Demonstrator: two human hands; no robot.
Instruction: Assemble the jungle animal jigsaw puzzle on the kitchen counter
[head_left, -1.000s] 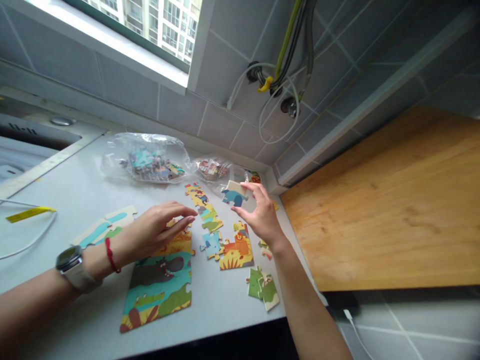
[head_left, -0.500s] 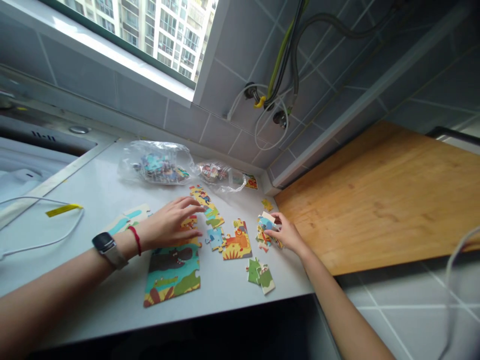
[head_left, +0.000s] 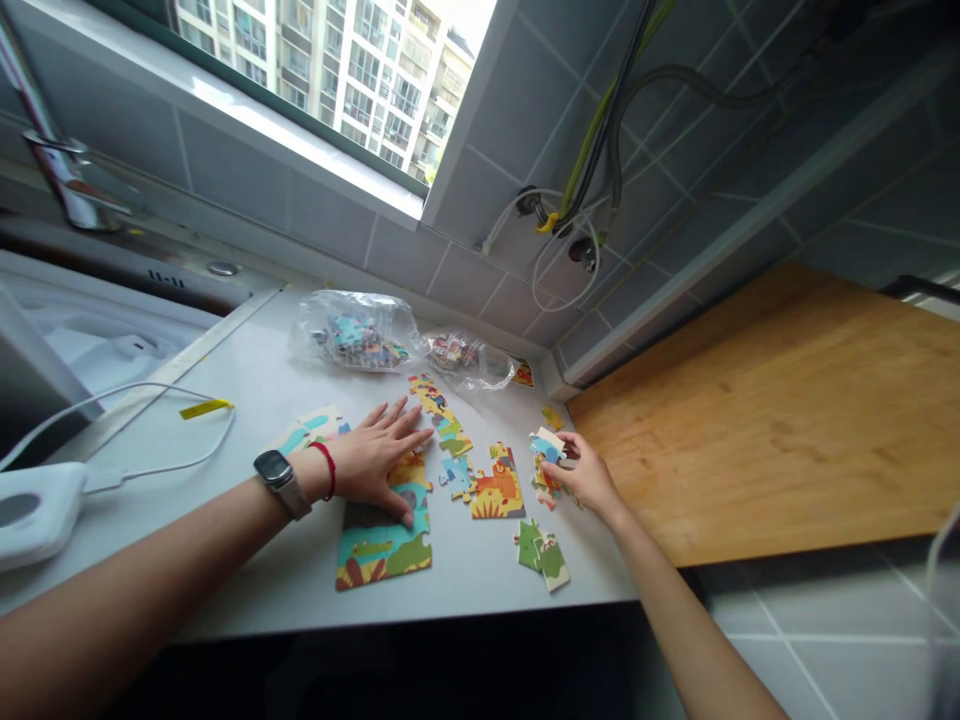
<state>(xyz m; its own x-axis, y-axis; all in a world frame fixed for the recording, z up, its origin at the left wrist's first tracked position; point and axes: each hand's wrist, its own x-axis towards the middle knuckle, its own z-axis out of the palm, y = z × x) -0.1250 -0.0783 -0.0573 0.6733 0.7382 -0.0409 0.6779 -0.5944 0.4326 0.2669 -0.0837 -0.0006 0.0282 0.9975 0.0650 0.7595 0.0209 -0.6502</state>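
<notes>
My left hand [head_left: 381, 458] lies with its fingers spread over the upper part of a joined puzzle section [head_left: 386, 550] showing teal water and a crocodile. My right hand [head_left: 589, 472] pinches a blue-and-white puzzle piece [head_left: 550, 443] above a small heap of loose pieces. Between the hands lie a lion section [head_left: 499, 488], a light-blue piece [head_left: 455, 475] touching it, and a narrow joined strip [head_left: 441, 415]. Two overlapping green pieces [head_left: 544, 553] rest near the counter's front edge. A pale section [head_left: 307, 428] is partly hidden behind my left hand.
Clear plastic bags of pieces [head_left: 356, 335] [head_left: 465, 358] stand at the back. A wooden board [head_left: 780, 420] borders the right side. On the left are a white charger [head_left: 37, 512] with its cable, the sink and a faucet [head_left: 71, 185].
My left hand has spread its fingers and flattened over the joined section. The right hand stays by the heap with its piece. The view has shifted left.
</notes>
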